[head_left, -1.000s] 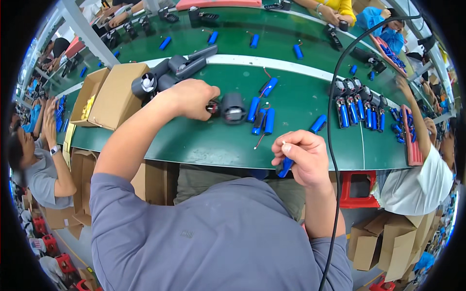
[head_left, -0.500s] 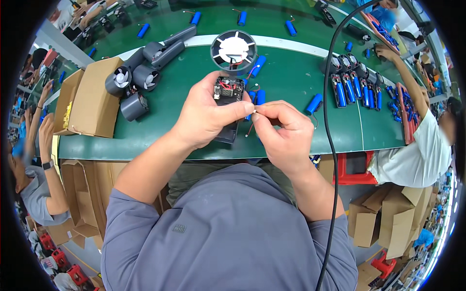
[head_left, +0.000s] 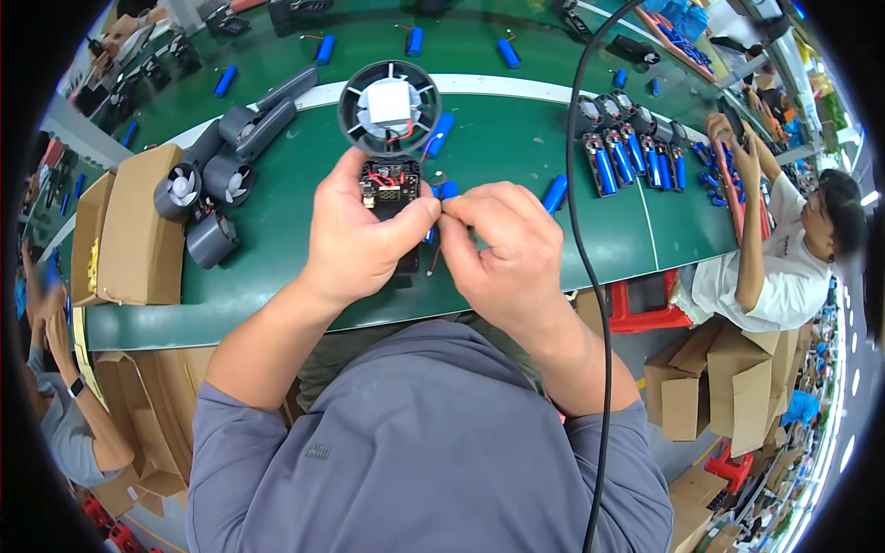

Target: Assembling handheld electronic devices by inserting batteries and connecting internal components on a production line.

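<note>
My left hand is closed around the handle of a handheld fan. Its round dark-grey head points away from me, and its open handle shows a circuit board with red wires. My right hand pinches at the left thumb tip, beside the handle. A small white plug showed between those fingertips a moment earlier; now the fingers mostly cover it. Blue cylindrical batteries lie just beyond my hands: one battery by the fan head, another partly hidden by my fingers.
Grey fan housings lie at left beside a cardboard box. Opened fans with blue batteries stand in a row at right. A black cable hangs across the view. A co-worker sits at the right; more batteries lie across the far side.
The view has swung, so the bench appears shifted left. My hands stay together at the fan, the right fingertips still pinched by the left thumb. The co-worker at right has raised both hands.
</note>
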A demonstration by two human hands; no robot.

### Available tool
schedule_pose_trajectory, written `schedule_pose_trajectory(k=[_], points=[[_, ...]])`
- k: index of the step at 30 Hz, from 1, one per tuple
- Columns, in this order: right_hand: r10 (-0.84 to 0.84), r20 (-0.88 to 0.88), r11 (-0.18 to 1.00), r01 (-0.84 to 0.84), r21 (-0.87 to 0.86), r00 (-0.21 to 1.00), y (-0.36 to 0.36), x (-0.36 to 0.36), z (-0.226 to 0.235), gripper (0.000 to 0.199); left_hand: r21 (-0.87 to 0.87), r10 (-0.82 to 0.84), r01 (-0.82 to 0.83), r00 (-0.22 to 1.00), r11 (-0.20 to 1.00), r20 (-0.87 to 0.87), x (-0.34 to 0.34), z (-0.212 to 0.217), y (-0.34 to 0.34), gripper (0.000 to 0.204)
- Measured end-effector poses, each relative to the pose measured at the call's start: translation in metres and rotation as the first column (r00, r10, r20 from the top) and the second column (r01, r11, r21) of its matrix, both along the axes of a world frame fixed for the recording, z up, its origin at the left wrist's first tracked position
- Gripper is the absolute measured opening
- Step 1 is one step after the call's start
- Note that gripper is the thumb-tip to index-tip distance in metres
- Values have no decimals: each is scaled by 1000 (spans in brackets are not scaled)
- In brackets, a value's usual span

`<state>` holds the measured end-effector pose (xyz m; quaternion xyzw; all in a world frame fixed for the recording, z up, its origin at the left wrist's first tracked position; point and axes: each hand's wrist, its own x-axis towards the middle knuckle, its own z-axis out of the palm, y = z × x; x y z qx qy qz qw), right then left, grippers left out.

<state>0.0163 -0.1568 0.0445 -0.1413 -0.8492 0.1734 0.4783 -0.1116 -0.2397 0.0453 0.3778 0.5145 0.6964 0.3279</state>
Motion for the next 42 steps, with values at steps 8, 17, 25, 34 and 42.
schedule_pose_trajectory(k=[8, 17, 25, 34, 42], points=[[225, 104, 939, -187, -290, 969, -15, 8, 20, 6, 94, -64, 36, 945, 995, 320, -21, 1, 5, 49], [123, -20, 866, -117, -487, 992, -20, -24, 18, 5, 226, -408, 341, 796, 913, 448, -34, -26, 13, 48], [110, -40, 793, -112, -600, 993, -9, -32, 7, 8, 158, -296, 251, 840, 955, 455, -29, -25, 10, 34], [177, -3, 624, -115, -773, 984, -8, -27, 15, 9, 141, -308, 273, 857, 951, 413, -30, -29, 10, 32], [184, -61, 530, -152, -834, 981, -5, -27, 11, 10, 150, -300, 260, 849, 954, 435, -25, -30, 10, 34]])
